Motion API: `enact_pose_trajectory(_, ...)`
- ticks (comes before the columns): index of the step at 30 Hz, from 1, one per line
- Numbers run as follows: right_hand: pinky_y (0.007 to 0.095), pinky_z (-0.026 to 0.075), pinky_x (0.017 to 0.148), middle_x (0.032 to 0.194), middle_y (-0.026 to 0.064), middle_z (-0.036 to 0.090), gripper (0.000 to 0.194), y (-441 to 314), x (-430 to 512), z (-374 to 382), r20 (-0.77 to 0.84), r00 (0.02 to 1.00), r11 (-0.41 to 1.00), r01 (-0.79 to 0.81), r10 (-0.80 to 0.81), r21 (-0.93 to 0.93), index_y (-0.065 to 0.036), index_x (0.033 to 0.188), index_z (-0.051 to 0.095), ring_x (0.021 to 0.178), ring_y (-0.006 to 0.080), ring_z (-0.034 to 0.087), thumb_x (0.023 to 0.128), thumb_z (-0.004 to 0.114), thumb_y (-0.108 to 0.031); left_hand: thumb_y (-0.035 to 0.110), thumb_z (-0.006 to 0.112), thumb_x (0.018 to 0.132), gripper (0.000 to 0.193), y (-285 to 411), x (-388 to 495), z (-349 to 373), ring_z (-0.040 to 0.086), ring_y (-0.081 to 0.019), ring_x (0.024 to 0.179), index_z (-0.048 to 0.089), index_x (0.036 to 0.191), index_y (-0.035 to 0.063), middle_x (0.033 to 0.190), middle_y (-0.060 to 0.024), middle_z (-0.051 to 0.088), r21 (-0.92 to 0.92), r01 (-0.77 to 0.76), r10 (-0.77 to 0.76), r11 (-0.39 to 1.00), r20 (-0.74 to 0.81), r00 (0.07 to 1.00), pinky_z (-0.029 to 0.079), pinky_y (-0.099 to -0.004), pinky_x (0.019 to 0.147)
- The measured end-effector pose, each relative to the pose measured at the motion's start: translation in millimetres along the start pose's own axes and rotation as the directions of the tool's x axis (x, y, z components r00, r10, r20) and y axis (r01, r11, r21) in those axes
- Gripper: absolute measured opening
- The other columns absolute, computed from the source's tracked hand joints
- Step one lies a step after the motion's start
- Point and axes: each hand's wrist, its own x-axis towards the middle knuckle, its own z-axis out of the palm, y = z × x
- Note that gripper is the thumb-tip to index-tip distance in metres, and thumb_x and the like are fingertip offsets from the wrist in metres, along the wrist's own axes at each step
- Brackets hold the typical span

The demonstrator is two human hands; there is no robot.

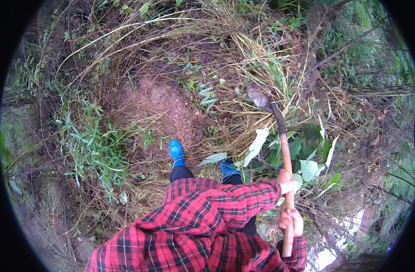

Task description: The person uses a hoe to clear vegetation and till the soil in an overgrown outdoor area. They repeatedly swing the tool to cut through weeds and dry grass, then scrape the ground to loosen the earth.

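A long-handled tool with a wooden shaft (286, 154) slants down the right side of the head view. My left hand (286, 182) grips the shaft around its middle, and my right hand (291, 221) grips it lower, near the butt end. A dark metal socket joins the shaft to a pale metal blade (259, 97). The blade is low among cut grass stalks (274, 73), which partly hide its edge, so its exact shape cannot be told. Broad green leaves (309, 170) stand just right of the shaft, close to my left hand.
My blue boots (176, 149) stand on bare reddish soil (163, 102) and flattened grass. A leafy green clump (92, 142) grows on the left. Long dry stems (126, 32) arch across the far side. Tangled brush and thin branches (343, 51) crowd the right.
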Motion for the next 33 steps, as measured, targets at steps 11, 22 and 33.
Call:
enact_pose_trajectory(11, 0.029, 0.037, 0.039, 0.057, 0.0048, 0.04, 0.009, 52.0, 17.3, 49.4, 0.034, 0.968, 0.956, -0.239, 0.249, -0.171, -0.002, 0.084, 0.043, 0.042, 0.012, 0.039, 0.079, 0.051, -0.002, 0.008, 0.059, 0.074, 0.023, 2.2, 30.7, -130.1, 0.056, -0.0229, 0.052, 0.042, 0.089, 0.0015, 0.067, -0.0086, 0.053, -0.714, 0.071, 0.004, 0.696, 0.103, 0.995, 0.049, -0.0361, 0.046)
enact_pose_trajectory(22, 0.0232, 0.038, 0.037, 0.063, 0.0026, 0.049, 0.028, 159.7, 68.6, 105.0, -0.107, 0.968, 0.394, -0.191, 0.225, -0.899, -0.001, 0.097, 0.044, 0.041, 0.0088, 0.046, 0.074, 0.059, -0.004, 0.002, 0.049, 0.076, 0.006, 18.2, -15.9, -358.3, 0.048, -0.0183, 0.045, 0.044, 0.079, 0.0013, 0.059, -0.005, 0.045, -0.491, -0.357, 0.085, 0.795, -0.492, 0.867, 0.046, -0.0343, 0.038)
enact_pose_trajectory(33, 0.0237, 0.033, 0.033, 0.052, -0.0019, 0.043, 0.017, 242.6, 203.0, 137.6, -0.274, 0.864, 0.633, -0.498, 0.423, -0.593, -0.006, 0.08, 0.043, 0.04, 0.0074, 0.042, 0.075, 0.059, -0.011, 0.009, 0.052, 0.075, 0.039, -79.8, 59.7, -424.7, 0.056, -0.0257, 0.054, 0.032, 0.107, 0.0007, 0.073, -0.0131, 0.056, -0.178, 0.08, -0.178, 0.981, -0.644, 0.744, 0.047, -0.0358, 0.045)
